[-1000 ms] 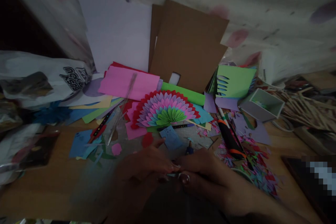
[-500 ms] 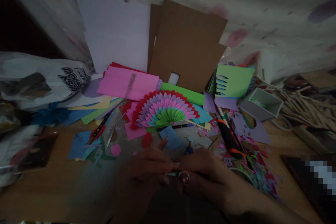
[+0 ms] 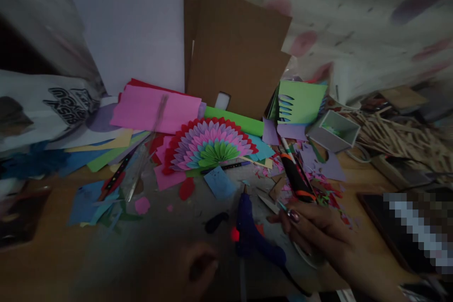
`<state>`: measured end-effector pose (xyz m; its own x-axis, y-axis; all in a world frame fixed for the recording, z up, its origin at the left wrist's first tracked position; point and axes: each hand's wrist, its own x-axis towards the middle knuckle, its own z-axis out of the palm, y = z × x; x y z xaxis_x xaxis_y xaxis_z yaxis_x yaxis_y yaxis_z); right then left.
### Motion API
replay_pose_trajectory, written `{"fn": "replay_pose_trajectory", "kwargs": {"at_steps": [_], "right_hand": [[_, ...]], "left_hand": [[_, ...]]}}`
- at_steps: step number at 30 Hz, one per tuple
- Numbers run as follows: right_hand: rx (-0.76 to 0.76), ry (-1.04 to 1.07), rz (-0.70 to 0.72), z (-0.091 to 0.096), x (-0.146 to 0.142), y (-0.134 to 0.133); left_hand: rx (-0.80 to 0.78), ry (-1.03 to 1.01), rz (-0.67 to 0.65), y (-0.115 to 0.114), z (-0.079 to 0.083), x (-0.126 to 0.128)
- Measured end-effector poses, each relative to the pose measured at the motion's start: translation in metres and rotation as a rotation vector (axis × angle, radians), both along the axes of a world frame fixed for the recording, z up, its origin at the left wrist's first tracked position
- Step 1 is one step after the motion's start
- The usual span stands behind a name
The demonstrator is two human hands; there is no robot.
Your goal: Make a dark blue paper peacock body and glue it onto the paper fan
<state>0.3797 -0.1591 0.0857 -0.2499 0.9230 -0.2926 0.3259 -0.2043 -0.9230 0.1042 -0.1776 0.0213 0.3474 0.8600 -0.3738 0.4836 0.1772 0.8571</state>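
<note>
My right hand (image 3: 318, 233) is at the right of the work area, thumb and fingers pinched on a small light-blue paper piece (image 3: 282, 205). A pointed metal blade (image 3: 268, 203) lies just beside its fingertips. My left hand (image 3: 186, 264) is low in the middle, dim and blurred, its fingers curled inward; whatever it may hold is hidden. Between the hands lies a blue glue gun (image 3: 247, 226) with a red light glowing at its side. Beyond them is a layered paper fan (image 3: 215, 146) in red, purple, pink, blue and green.
Brown cardboard sheets (image 3: 237, 52) and white sheets (image 3: 138, 33) lean at the back. Paper scraps surround a black-and-orange tool (image 3: 297, 177) at the right. A grey box (image 3: 334, 130) and wooden sticks (image 3: 399, 144) lie farther right. A blue paper square (image 3: 218, 183) lies below the fan.
My hands have come apart. The right hand moved right with the light-blue paper piece, and the left moved down, uncovering the glue gun. The view has shifted slightly right.
</note>
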Motion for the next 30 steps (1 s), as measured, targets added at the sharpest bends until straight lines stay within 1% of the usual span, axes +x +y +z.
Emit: {"fn": "replay_pose_trajectory", "kwargs": {"at_steps": [2, 5, 7, 9, 11, 12, 14, 17, 19, 20, 25, 28, 30], "right_hand": [[-0.088, 0.005, -0.052, -0.01, 0.01, -0.016], [-0.162, 0.012, -0.073, -0.023, 0.013, -0.032], [-0.203, 0.044, -0.093, -0.03, 0.01, -0.036], [-0.227, 0.111, -0.121, -0.036, 0.008, -0.036], [-0.202, 0.187, -0.15, -0.043, 0.006, -0.034], [-0.177, 0.217, -0.167, -0.046, 0.006, -0.033], [-0.118, 0.266, -0.215, -0.052, 0.007, -0.031], [-0.052, 0.326, -0.258, -0.057, 0.007, -0.031], [-0.027, 0.364, -0.265, -0.057, 0.006, -0.032], [-0.014, 0.377, -0.27, -0.055, 0.006, -0.032], [0.065, 0.398, -0.315, -0.042, 0.002, -0.04], [0.114, 0.383, -0.293, -0.039, -0.002, -0.046], [0.16, 0.367, -0.26, -0.037, -0.004, -0.05]], "left_hand": [[-0.146, 0.02, -0.113, -0.003, 0.001, 0.011], [-0.356, -0.015, -0.168, -0.003, 0.006, 0.032], [-0.394, -0.045, -0.164, -0.002, 0.009, 0.045], [-0.377, -0.063, -0.142, -0.001, 0.01, 0.054], [-0.376, -0.105, -0.105, -0.001, 0.009, 0.063], [-0.351, -0.148, -0.087, -0.001, 0.008, 0.067], [-0.241, -0.236, -0.043, -0.001, 0.006, 0.078], [-0.042, -0.317, 0.112, -0.003, 0.002, 0.095], [0.004, -0.349, 0.21, -0.006, -0.001, 0.105], [0.024, -0.37, 0.234, -0.008, -0.003, 0.11], [0.066, -0.441, 0.251, -0.018, -0.018, 0.128], [0.11, -0.466, 0.262, -0.024, -0.028, 0.134], [0.15, -0.466, 0.269, -0.026, -0.03, 0.133]]}}
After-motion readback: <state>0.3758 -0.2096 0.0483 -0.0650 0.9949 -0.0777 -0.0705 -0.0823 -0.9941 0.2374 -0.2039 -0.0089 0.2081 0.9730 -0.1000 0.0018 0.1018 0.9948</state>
